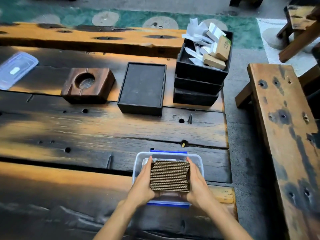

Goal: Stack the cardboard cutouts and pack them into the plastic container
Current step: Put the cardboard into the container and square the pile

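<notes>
Hands, left hand and right hand, clamped on cutout stack over container; container floor mostly hidden.

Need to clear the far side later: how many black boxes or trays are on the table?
4: one lone black tray mid-table, and three stacked at its right: top box filled with packets, middle, bottom. More may hide in the stack.

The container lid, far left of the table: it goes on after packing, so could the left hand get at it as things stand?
Probably not yet: the left hand and right hand clamp the cardboard stack over the plastic container. Otherwise, bare tabletop leads to the lid.
</notes>
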